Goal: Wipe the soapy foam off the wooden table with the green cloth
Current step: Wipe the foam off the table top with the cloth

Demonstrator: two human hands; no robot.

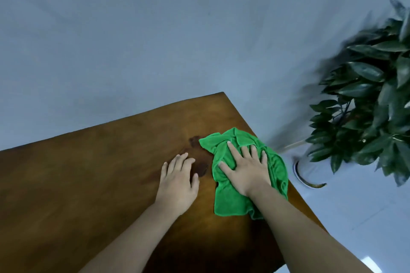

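The green cloth (230, 200) lies crumpled on the wooden table (77, 184) near its right edge. My right hand (246, 167) presses flat on top of the cloth with fingers spread. My left hand (179, 180) rests palm down on the bare wood just left of the cloth, holding nothing. A dark wet patch (197, 143) shows on the wood between and beyond the two hands. No white foam is visible.
The table's far corner (223, 93) is close beyond the cloth and its right edge runs under the cloth. A leafy potted plant (366, 99) stands on the pale floor to the right, with a round rim (306, 179) at its base.
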